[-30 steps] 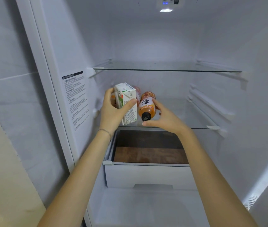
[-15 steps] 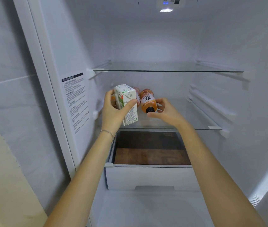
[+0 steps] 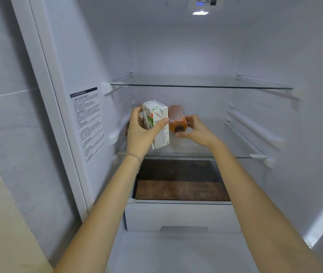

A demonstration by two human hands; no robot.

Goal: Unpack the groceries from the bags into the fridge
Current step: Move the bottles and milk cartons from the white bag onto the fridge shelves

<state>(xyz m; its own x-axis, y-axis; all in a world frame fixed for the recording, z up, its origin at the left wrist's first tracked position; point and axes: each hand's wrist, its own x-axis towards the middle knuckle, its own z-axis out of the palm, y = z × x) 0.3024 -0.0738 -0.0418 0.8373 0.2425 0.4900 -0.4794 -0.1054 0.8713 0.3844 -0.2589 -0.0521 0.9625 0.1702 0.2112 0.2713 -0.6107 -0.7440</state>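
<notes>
Since a second ago the orange bottle (image 3: 177, 120) has gone deeper over the lower glass shelf (image 3: 239, 155), its black cap (image 3: 179, 129) swung toward the camera. It lies on its side, long axis front to back, the right hand (image 3: 196, 132) pinching its neck end. The left hand (image 3: 141, 133) grips the drink carton (image 3: 157, 125) upright just left of it (resting on the shelf or not, I cannot tell). Better set the carton down first, then rest the bottle against it, lest it roll.
</notes>
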